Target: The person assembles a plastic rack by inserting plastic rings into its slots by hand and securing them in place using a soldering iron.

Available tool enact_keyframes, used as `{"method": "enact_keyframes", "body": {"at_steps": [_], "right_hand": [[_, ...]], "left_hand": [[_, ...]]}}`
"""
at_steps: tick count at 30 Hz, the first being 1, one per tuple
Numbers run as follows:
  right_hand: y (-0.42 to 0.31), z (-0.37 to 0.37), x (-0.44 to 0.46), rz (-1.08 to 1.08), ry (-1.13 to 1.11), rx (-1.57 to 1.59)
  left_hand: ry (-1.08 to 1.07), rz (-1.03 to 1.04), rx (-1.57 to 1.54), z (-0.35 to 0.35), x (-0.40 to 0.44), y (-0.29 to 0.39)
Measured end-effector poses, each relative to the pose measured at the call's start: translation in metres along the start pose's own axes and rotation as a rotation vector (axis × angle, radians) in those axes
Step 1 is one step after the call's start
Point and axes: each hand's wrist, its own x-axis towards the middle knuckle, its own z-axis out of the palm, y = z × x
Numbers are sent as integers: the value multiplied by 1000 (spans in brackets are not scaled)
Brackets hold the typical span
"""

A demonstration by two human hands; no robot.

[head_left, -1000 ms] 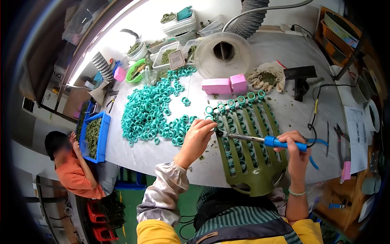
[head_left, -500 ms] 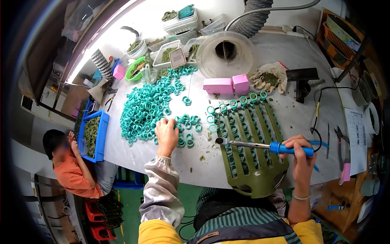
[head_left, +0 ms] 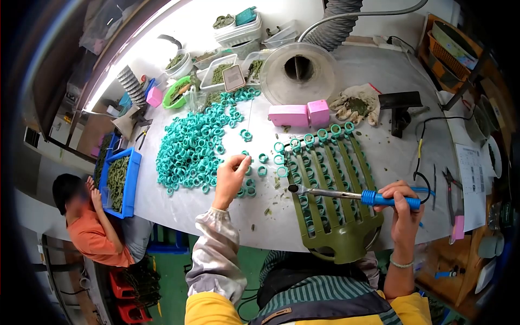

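Note:
My left hand [head_left: 231,176] is at the right edge of a heap of teal rings [head_left: 190,143], thumb and fingers pressed together; what they pinch, if anything, is too small to name. My right hand [head_left: 401,203] grips the blue handle of a soldering-iron-like tool [head_left: 336,193]. The dark spoon-like tip of this tool lies over the left edge of an olive-green slatted rack [head_left: 344,238]. Teal rings line the slats and the far edge of the rack, and a few more lie loose between it and my left hand.
Pink blocks [head_left: 288,115], a glove [head_left: 357,103] and a clear cone hood [head_left: 298,73] stand behind the rack. Pliers [head_left: 453,189] lie at the right. Tubs of green pieces [head_left: 219,74] line the back. A person in orange [head_left: 97,233] sits left beside a blue tray [head_left: 130,187].
My left hand has left the rack's left edge for the loose rings, where its fingers have since lifted slightly rightward. The tool has shifted slightly right and down from the rack's upper left.

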Motion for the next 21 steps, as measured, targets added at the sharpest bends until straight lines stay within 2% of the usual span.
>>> {"method": "enact_keyframes", "body": {"at_steps": [1,4,5,8,9,10,12,14,16,21], "right_hand": [[0,1,0,-1,6,-4],[1,1,0,-5,16,-13],[1,1,-1,-6,17,-14],[1,0,-2,-8,14,-18],[1,-1,-2,-10,11,-18],[1,-2,-3,-10,8,-25],[1,-4,-4,-12,1,-39],[1,-4,-5,-19,5,-52],[3,-4,-5,-19,1,-44],[14,-6,-7,-11,-28,-5]], "left_hand": [[-17,30,-101,0,-10,9],[-89,10,-114,-5,-30,8],[-118,153,29,-10,-35,9],[-94,146,32,-5,-48,9],[-119,51,-178,1,-53,5],[-159,-14,-199,4,-61,19],[-139,153,-228,20,-74,39],[-236,299,-58,25,-82,56],[-181,537,129,35,-84,56],[-113,696,338,50,-80,57]]}}
